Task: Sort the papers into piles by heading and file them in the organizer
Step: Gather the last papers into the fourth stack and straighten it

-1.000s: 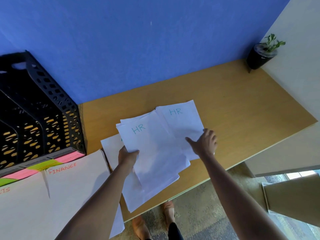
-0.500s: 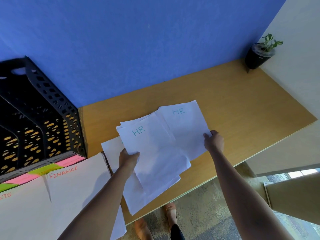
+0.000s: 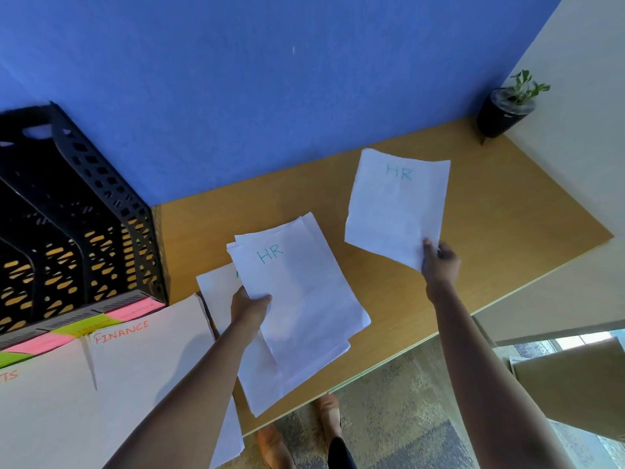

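My left hand (image 3: 249, 309) grips the left edge of a loose stack of white sheets (image 3: 304, 299) whose top sheet is headed "HR" in teal. One more white sheet (image 3: 216, 292) lies under it on the wooden desk (image 3: 507, 214). My right hand (image 3: 439, 262) pinches the lower corner of a single "HR" sheet (image 3: 395, 204), held up above the desk to the right of the stack. The black perforated organizer (image 3: 84, 214) stands at the left against the blue wall.
A pile headed "FINANCE" (image 3: 142, 363) and another pile (image 3: 40, 411) lie in front of the organizer, by pink and green labels (image 3: 84, 328). A potted plant (image 3: 507, 106) stands in the far right corner. The desk's front edge runs diagonally past my feet.
My right hand has gripped the right-hand "HR" sheet and lifted it up and to the right, away from the stack. My left hand keeps its hold on the stack.
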Tool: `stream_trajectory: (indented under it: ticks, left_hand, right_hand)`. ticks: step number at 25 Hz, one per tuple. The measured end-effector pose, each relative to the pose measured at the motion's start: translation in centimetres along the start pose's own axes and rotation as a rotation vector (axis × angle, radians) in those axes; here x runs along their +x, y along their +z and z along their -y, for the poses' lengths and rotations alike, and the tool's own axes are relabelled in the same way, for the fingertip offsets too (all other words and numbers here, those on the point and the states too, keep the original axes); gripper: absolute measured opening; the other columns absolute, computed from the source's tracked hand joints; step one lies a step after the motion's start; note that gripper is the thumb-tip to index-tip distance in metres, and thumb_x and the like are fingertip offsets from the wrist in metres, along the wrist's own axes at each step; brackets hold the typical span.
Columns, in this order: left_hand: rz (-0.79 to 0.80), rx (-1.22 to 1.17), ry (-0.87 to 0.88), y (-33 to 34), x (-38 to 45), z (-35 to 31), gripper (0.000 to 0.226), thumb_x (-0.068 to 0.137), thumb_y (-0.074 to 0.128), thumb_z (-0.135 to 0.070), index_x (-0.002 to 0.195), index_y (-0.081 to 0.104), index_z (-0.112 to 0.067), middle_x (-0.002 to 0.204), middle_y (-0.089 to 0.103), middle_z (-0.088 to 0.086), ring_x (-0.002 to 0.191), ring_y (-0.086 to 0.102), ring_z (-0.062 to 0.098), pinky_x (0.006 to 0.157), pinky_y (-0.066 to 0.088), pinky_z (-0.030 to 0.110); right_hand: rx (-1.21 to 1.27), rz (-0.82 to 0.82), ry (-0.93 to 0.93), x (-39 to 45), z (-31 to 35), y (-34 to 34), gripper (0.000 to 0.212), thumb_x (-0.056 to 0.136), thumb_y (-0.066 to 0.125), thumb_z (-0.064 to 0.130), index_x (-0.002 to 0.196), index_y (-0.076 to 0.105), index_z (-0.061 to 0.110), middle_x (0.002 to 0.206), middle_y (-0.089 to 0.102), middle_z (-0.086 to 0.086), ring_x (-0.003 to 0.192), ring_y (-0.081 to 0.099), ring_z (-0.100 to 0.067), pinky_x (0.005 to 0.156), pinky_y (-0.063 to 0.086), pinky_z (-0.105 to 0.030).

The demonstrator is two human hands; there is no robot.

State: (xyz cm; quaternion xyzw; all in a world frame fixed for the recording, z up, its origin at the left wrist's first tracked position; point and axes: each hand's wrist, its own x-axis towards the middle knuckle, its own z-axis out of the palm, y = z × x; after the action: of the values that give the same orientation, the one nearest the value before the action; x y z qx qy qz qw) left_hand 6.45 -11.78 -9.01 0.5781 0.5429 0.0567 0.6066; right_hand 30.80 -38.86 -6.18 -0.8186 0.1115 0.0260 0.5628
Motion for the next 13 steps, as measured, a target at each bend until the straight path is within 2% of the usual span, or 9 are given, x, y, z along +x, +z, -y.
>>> stream_trajectory:
  ticks: [3, 5, 6, 8, 9, 11, 13]
  left_hand:
    - [0.004, -0.002, -0.011, 0.0, -0.1, 0.1, 0.026, 0.082, 0.068, -0.002, 0.098, 0.063, -0.021, 0.101, 0.069, 0.004, 0.092, 0.063, 0.026, 0.081, 0.052, 0.034]
    - [0.015, 0.003, 0.003, -0.1, 0.0, 0.2, 0.026, 0.082, 0.067, -0.002, 0.097, 0.063, -0.023, 0.099, 0.07, 0.002, 0.095, 0.065, 0.028, 0.083, 0.053, 0.035]
    - [0.018, -0.009, 0.007, -0.1, -0.1, 0.2, 0.023, 0.084, 0.066, -0.005, 0.098, 0.063, -0.024, 0.099, 0.07, 0.0, 0.099, 0.065, 0.029, 0.085, 0.053, 0.036]
    - [0.003, -0.067, -0.026, 0.1, -0.2, 0.1, 0.019, 0.094, 0.061, -0.024, 0.113, 0.062, -0.021, 0.115, 0.068, 0.001, 0.114, 0.061, 0.032, 0.094, 0.05, 0.039]
    - [-0.009, -0.092, -0.072, 0.2, -0.3, -0.2, 0.036, 0.098, 0.053, -0.039, 0.125, 0.059, -0.016, 0.127, 0.064, 0.004, 0.121, 0.058, 0.033, 0.099, 0.048, 0.04]
    - [-0.026, -0.108, -0.183, 0.3, -0.2, -0.5, 0.064, 0.097, 0.038, -0.062, 0.138, 0.052, -0.014, 0.138, 0.057, 0.005, 0.125, 0.054, 0.033, 0.103, 0.045, 0.042]
    - [-0.018, -0.129, -0.196, 0.3, -0.4, -0.5, 0.069, 0.092, 0.042, -0.068, 0.137, 0.053, -0.016, 0.138, 0.058, 0.003, 0.122, 0.056, 0.033, 0.104, 0.046, 0.046]
  right_hand:
    - [0.012, 0.187, -0.077, -2.9, -0.2, 1.5, 0.02, 0.097, 0.062, 0.02, 0.086, 0.066, 0.004, 0.064, 0.049, -0.001, 0.059, 0.039, -0.006, 0.055, 0.03, -0.028]
    - [-0.033, 0.326, -0.13, -5.1, -0.9, 2.8, 0.018, 0.097, 0.062, 0.017, 0.084, 0.065, 0.005, 0.061, 0.044, 0.001, 0.053, 0.032, -0.005, 0.052, 0.026, -0.028]
    - [-0.062, 0.397, -0.15, -6.0, -1.4, 3.4, 0.017, 0.097, 0.063, 0.014, 0.084, 0.066, 0.004, 0.061, 0.044, 0.001, 0.054, 0.032, -0.007, 0.052, 0.026, -0.028]
    - [-0.132, 0.519, -0.177, -7.6, -2.3, 4.2, 0.012, 0.095, 0.064, 0.012, 0.089, 0.069, 0.003, 0.064, 0.052, -0.002, 0.059, 0.04, -0.012, 0.055, 0.03, -0.029]
    - [-0.167, 0.569, -0.186, -8.2, -2.6, 4.6, 0.01, 0.095, 0.064, 0.012, 0.093, 0.07, 0.004, 0.07, 0.06, -0.005, 0.062, 0.047, -0.015, 0.057, 0.034, -0.03]
    - [-0.231, 0.645, -0.186, -9.0, -2.9, 4.9, 0.013, 0.094, 0.065, 0.015, 0.105, 0.07, 0.008, 0.087, 0.072, -0.007, 0.074, 0.063, -0.019, 0.062, 0.044, -0.03]
    - [-0.318, 0.72, -0.195, -9.5, -3.0, 5.2, 0.024, 0.094, 0.066, 0.02, 0.116, 0.066, 0.013, 0.097, 0.075, -0.007, 0.083, 0.07, -0.022, 0.064, 0.05, -0.031]
